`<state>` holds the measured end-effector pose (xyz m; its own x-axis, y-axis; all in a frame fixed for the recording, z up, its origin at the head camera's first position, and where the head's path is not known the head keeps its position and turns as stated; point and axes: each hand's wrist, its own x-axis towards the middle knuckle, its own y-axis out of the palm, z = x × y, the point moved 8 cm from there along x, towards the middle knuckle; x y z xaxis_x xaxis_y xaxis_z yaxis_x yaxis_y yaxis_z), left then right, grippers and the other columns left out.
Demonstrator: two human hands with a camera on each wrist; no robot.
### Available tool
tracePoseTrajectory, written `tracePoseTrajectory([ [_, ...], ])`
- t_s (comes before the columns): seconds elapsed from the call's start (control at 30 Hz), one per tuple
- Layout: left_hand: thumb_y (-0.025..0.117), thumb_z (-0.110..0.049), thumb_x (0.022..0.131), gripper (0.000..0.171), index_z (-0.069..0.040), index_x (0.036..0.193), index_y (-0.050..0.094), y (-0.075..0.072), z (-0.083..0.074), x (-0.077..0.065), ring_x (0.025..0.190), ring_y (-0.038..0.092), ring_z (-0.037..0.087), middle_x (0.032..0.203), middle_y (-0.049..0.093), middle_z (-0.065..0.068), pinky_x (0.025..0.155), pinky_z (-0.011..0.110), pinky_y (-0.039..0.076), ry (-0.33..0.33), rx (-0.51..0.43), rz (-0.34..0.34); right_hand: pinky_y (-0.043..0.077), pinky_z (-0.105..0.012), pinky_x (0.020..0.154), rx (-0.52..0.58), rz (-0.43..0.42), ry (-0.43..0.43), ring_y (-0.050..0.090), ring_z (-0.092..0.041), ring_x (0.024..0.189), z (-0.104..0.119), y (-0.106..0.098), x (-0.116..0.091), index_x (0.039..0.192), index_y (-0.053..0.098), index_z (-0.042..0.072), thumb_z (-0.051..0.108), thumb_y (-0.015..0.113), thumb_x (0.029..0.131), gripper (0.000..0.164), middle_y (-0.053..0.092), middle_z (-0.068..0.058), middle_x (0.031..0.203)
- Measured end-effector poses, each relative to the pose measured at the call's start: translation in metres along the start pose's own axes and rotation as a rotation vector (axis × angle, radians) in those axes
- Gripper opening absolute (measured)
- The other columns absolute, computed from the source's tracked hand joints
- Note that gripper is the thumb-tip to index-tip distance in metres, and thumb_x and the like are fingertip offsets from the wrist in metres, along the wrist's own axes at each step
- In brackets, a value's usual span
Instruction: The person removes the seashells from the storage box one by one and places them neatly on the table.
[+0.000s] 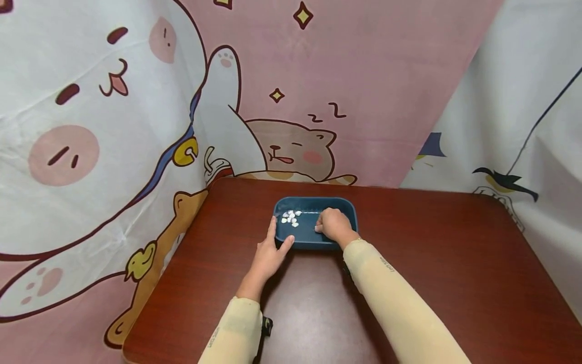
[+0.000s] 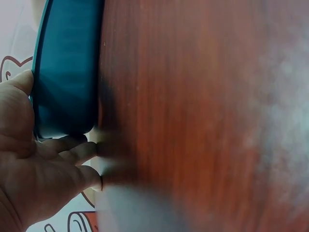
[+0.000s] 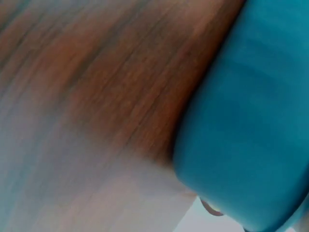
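A dark blue rectangular tray (image 1: 318, 245) with raised walls sits on the table. Inside, toward its left end, lies a loose group of several small white pieces (image 1: 291, 216). My left hand (image 1: 267, 257) is at the tray's near left corner, its index finger along the left wall and its thumb at the near rim. In the left wrist view the other fingers (image 2: 79, 153) spread past the tray's end. My right hand (image 1: 335, 225) reaches over the near wall into the right part of the tray, fingers curled downward close above the floor. I cannot tell whether they hold anything.
The reddish-brown wooden table (image 1: 432, 263) extends to both sides of the tray and toward me. A cartoon-printed cloth (image 1: 364, 91) hangs behind its far edge and along the left side. A dark band (image 1: 267, 326) is worn at the left wrist.
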<state>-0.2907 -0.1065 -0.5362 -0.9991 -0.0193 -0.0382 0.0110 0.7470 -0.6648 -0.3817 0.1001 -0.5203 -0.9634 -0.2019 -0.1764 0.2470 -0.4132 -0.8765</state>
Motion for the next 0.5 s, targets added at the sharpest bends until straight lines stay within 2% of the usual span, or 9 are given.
tracePoseTrajectory([
  [0.17,0.061,-0.062,0.102,0.091,-0.031,0.174,0.013,0.000,0.002,0.001,0.148,0.049,0.054,0.166,0.047,0.021,0.129,0.071,0.023,0.000,-0.012,0.002,0.060,-0.046,0.089,0.013,-0.042,-0.087,0.067,-0.019,0.089,0.002,-0.009,-0.011,0.099,0.085,0.014,0.028,0.078,0.100,0.016,0.080,-0.003,0.101],
  [0.33,0.057,-0.072,0.100,0.093,-0.034,0.174,0.014,0.003,0.005,0.003,0.144,0.049,0.059,0.162,0.049,0.027,0.125,0.075,0.024,0.025,-0.040,-0.009,0.061,-0.049,0.090,0.049,-0.197,-0.190,0.071,-0.023,0.093,0.000,-0.049,-0.030,0.108,0.084,0.015,0.027,0.076,0.101,0.016,0.081,-0.005,0.107],
  [0.4,0.054,-0.078,0.098,0.096,-0.034,0.173,0.014,0.002,0.005,0.003,0.142,0.050,0.060,0.160,0.051,0.028,0.124,0.077,0.026,0.036,-0.043,-0.018,0.060,-0.053,0.090,0.048,-0.276,-0.186,0.073,-0.027,0.097,-0.010,-0.072,-0.037,0.111,0.083,0.015,0.028,0.075,0.102,0.018,0.081,-0.007,0.110],
  [0.5,0.056,-0.077,0.097,0.097,-0.034,0.173,0.015,-0.001,0.001,0.001,0.143,0.049,0.061,0.161,0.050,0.028,0.125,0.076,0.024,0.035,-0.056,-0.015,0.058,-0.057,0.090,0.030,-0.382,-0.112,0.074,-0.033,0.102,-0.041,-0.103,-0.044,0.115,0.082,0.015,0.031,0.073,0.103,0.022,0.081,-0.009,0.113],
])
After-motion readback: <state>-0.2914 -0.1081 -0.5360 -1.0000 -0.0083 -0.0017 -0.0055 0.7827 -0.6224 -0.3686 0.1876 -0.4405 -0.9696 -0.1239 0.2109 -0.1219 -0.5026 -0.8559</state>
